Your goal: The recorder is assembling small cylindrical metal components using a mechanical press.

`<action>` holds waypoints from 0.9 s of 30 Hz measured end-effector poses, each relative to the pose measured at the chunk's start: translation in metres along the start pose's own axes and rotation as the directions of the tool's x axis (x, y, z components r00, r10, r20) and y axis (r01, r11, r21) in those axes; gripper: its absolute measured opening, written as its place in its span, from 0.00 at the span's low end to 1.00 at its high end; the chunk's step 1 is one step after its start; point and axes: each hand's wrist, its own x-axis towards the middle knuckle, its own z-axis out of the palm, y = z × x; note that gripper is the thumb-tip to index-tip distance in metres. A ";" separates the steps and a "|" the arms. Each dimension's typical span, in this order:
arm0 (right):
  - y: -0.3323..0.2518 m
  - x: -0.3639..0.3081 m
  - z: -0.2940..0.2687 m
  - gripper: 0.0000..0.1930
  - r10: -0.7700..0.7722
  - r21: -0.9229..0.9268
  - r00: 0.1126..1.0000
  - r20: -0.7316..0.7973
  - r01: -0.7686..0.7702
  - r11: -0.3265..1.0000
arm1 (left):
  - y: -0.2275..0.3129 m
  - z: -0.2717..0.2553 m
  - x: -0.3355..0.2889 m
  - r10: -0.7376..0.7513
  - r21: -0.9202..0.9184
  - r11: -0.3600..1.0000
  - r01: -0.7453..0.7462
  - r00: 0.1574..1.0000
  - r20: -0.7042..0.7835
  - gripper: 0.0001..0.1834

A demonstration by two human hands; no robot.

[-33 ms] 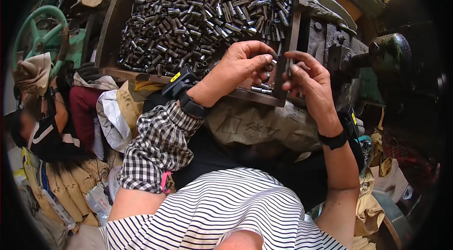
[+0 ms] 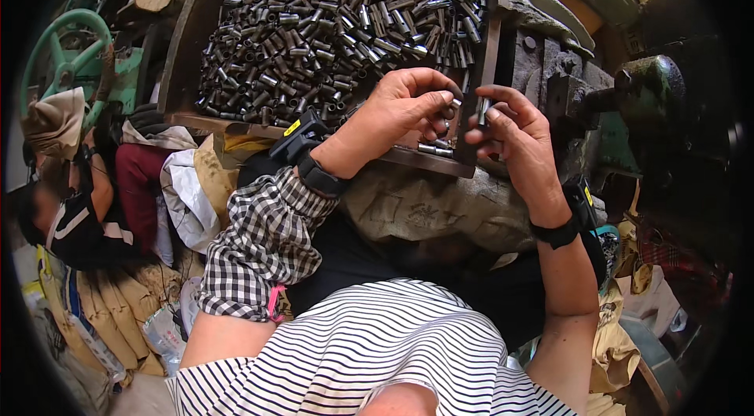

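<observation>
Currently we list: right hand (image 2: 516, 131), fingertips pinching one metal tube (image 2: 482, 109) beside the right wall of the tray (image 2: 490, 39); left hand (image 2: 407, 106), half-curled over the tray, hold unclear to us. Risk: a loose pinch could drop the tube.

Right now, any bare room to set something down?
Bare: the tan sack, creased, between the tray and dark trousers; a narrow gap between left hand and right hand. Crowded: the tray, heaped with metal tubes.
</observation>
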 end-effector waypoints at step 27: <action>0.009 -0.001 -0.010 0.08 0.183 0.344 0.980 0.082 -0.200 0.917 | 0.005 0.015 -0.010 0.241 0.354 0.900 -0.252 0.968 0.077 0.14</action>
